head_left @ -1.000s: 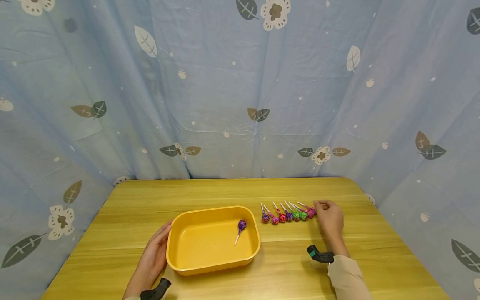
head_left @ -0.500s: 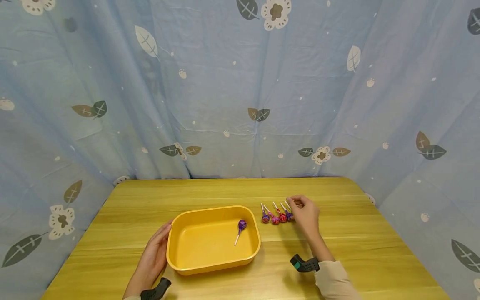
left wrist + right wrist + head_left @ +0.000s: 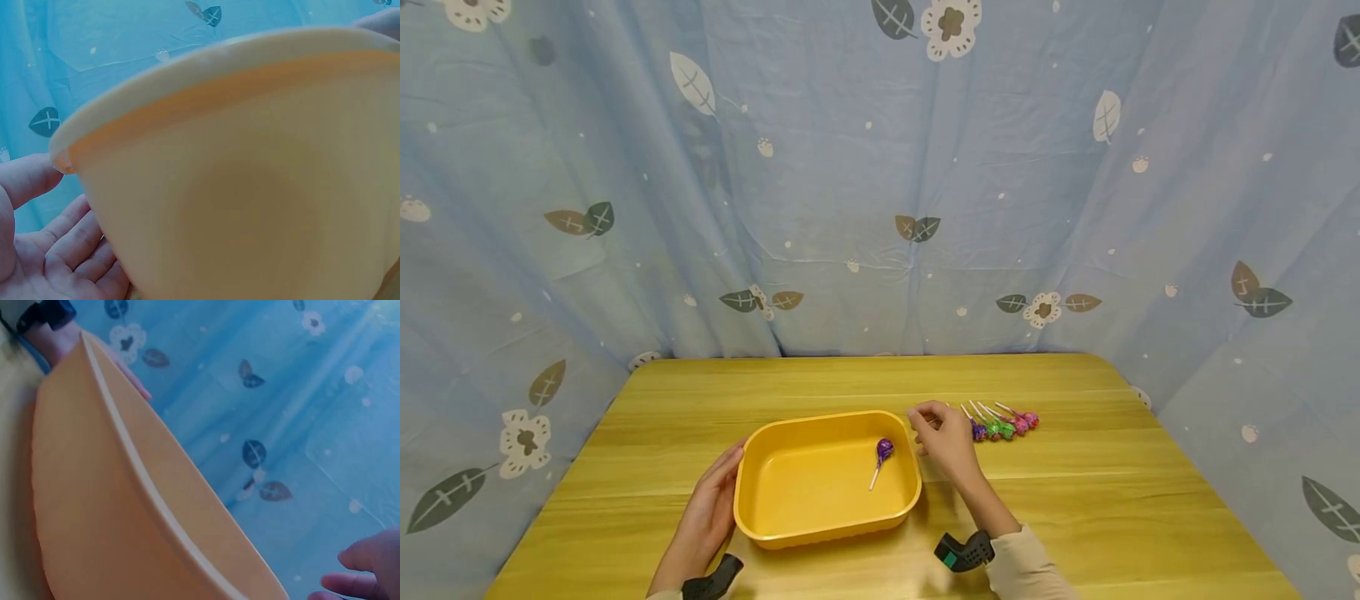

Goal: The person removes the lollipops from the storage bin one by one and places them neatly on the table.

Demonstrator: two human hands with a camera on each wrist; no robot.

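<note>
A yellow plastic basin [image 3: 820,533] stands on the table, with one purple-wrapped lollipop [image 3: 883,451] lying inside near its right end. My left hand [image 3: 706,508] rests against the basin's left side. In the left wrist view its thumb touches the rim [image 3: 144,87] and its loosely bent fingers lie by the outer wall. Just off the basin's right edge hovers my right hand [image 3: 947,437], over the left end of a lollipop row [image 3: 1000,427]. Purple, green and pink wrappers show there; the hand hides the row's left end. The right wrist view shows its fingers apart, nothing seen between them.
The wood-grain table [image 3: 1112,475] ends at a blue curtain [image 3: 850,167] printed with leaves and flowers, which also hangs on both sides. Each wrist wears a black camera mount [image 3: 964,552].
My right hand has travelled left along the lollipop row, from its right end to its left end. The row's right-hand lollipops are uncovered again. The left hand and basin have stayed put.
</note>
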